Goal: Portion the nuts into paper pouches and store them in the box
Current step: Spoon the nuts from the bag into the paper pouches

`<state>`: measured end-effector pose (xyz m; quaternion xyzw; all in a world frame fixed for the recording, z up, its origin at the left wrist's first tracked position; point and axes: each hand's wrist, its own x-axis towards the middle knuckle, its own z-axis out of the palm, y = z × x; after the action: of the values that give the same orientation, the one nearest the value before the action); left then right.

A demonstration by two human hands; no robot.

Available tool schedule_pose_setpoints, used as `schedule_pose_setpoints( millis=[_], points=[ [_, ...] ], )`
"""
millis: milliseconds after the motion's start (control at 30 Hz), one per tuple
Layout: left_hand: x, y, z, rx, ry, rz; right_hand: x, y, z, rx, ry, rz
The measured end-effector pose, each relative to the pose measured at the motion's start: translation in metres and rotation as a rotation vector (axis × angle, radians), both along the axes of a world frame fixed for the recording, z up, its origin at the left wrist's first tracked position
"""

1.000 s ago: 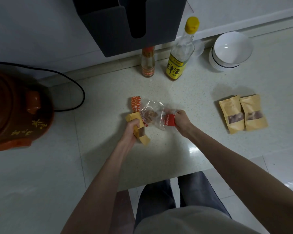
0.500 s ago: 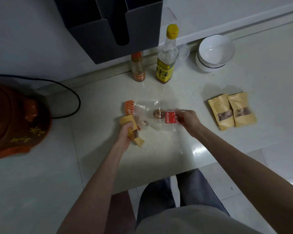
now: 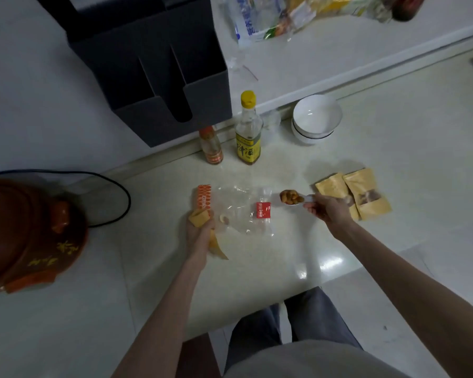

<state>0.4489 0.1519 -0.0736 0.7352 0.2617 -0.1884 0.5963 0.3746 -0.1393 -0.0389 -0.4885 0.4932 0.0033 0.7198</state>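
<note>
My left hand [image 3: 200,230] grips a tan paper pouch [image 3: 215,242] upright over the counter, at the left end of a clear plastic nut bag [image 3: 238,208] with an orange header and a red label. The bag lies flat, with a nut or two inside. My right hand [image 3: 329,211] holds a small clear spoon [image 3: 298,199] heaped with nuts, just right of the bag. Two filled tan pouches [image 3: 366,195] lie side by side behind my right hand. A dark grey divided box [image 3: 159,77] stands at the back.
Two sauce bottles [image 3: 247,132] and stacked white bowls [image 3: 316,118] stand by the back ledge. A brown clay cooker [image 3: 25,236] with a black cord sits at the left. Food bags [image 3: 271,17] lie on the upper shelf. The counter edge runs just before my legs.
My right hand has drawn the spoon out of the plastic bag to the right, now loaded with nuts. The bag has flattened on the counter. My left hand still holds the pouch.
</note>
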Motion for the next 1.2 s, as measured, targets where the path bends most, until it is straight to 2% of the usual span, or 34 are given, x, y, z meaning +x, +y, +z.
schedule_pose_setpoints(
  millis=[67, 133, 300, 433, 567, 667, 833, 933, 1067, 1200],
  points=[
    [0.002, -0.01, 0.015, 0.162, -0.164, 0.007, 0.002, -0.005, 0.015, -0.027, -0.025, 0.009],
    [0.002, -0.021, 0.031, 0.221, -0.313, -0.02, 0.007, -0.006, 0.035, -0.044, -0.071, 0.049],
    [-0.002, -0.034, 0.063, 0.233, -0.475, -0.306, 0.023, 0.009, 0.107, -0.093, -0.213, 0.24],
    [-0.002, -0.04, 0.098, 0.341, -0.593, -0.435, 0.033, 0.032, 0.168, -0.171, -0.287, 0.43],
    [0.003, -0.041, 0.123, 0.373, -0.709, -0.492, 0.043, 0.056, 0.208, -0.294, -0.304, 0.509],
    [0.006, -0.04, 0.14, 0.339, -0.74, -0.497, 0.051, 0.072, 0.228, -0.493, -0.295, 0.587],
    [0.011, -0.04, 0.155, 0.334, -0.8, -0.483, 0.054, 0.1, 0.256, -1.084, -0.371, 0.835],
    [0.014, -0.039, 0.158, 0.305, -0.815, -0.447, 0.059, 0.11, 0.264, -1.312, -0.439, 0.945],
    [0.02, -0.037, 0.157, 0.241, -0.75, -0.418, 0.063, 0.111, 0.265, -1.28, -0.503, 0.912],
    [0.025, -0.034, 0.14, 0.17, -0.629, -0.391, 0.071, 0.103, 0.25, -1.0, -0.486, 0.705]
  ],
)
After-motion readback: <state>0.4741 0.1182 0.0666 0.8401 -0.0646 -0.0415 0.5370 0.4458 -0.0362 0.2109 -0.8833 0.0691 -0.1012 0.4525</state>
